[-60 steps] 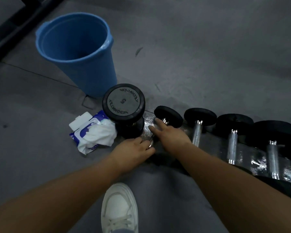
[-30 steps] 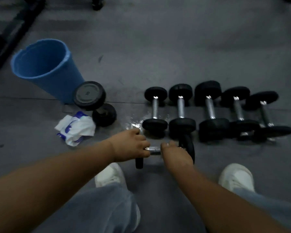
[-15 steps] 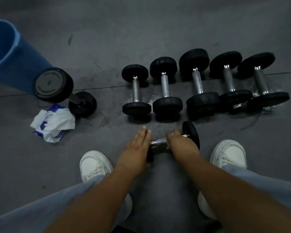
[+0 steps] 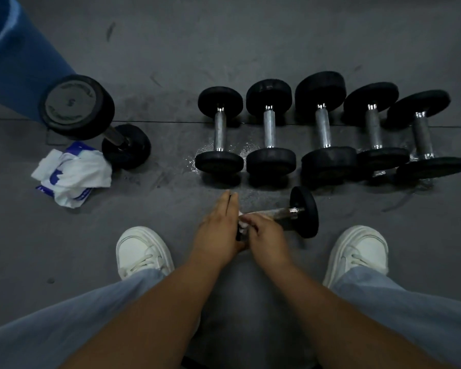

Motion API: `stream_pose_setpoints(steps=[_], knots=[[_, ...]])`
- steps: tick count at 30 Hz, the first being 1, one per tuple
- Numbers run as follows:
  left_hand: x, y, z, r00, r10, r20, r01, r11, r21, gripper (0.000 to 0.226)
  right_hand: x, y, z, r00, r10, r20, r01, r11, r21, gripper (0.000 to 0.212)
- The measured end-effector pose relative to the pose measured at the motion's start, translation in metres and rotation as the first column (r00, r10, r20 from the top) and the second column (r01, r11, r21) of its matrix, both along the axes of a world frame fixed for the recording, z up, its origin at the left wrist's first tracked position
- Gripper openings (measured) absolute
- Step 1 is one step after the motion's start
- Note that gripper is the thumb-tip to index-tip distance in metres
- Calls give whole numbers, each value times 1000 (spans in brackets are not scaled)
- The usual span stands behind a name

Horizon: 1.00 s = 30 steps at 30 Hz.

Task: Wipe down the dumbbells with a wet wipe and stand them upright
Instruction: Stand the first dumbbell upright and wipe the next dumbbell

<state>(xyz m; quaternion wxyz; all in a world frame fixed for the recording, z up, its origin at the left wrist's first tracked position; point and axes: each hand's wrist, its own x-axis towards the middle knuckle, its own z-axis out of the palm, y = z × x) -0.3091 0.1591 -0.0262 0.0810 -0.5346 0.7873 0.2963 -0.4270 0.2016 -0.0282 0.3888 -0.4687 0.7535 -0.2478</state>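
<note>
A small black dumbbell (image 4: 302, 211) lies on its side on the floor between my feet. My left hand (image 4: 218, 225) lies flat with straight fingers over its left head, hiding most of it. My right hand (image 4: 264, 233) grips a white wet wipe (image 4: 242, 222) wrapped on the chrome handle near that head. Beyond it, several black dumbbells (image 4: 322, 129) lie side by side in a row. One larger dumbbell (image 4: 77, 107) stands on end at the left.
A blue bucket (image 4: 14, 59) stands at the far left behind the upright dumbbell. A wet-wipe pack with crumpled white wipes (image 4: 72, 174) lies beside it. Wet patches shine on the dark floor under the row. My white shoes (image 4: 141, 251) flank the hands.
My left hand has slid onto the left head with straight fingers. My right hand has moved left along the handle, and the white wipe now shows under it. The view shifted slightly.
</note>
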Motion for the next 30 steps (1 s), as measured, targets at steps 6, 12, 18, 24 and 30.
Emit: stream_pose_setpoints(steps=[6,12,18,24,30], knots=[[2,-1,-2,995,-69,67,69,998,3,124,-7,-26,-15,986,99,-134,-93,994,50,18],[0,-5,0,999,-45,25,45,999,13,107,12,15,-20,937,272,-220,-247,960,135,45],[-2,-9,2,998,-43,37,41,997,61,112,1,-11,-16,885,384,-265,-311,909,278,59],[-3,-9,3,999,-22,40,20,998,53,100,12,-2,-10,835,409,-369,-299,899,321,63],[-2,-8,3,999,-32,42,29,997,68,106,7,5,-13,826,464,-319,-384,879,282,58]])
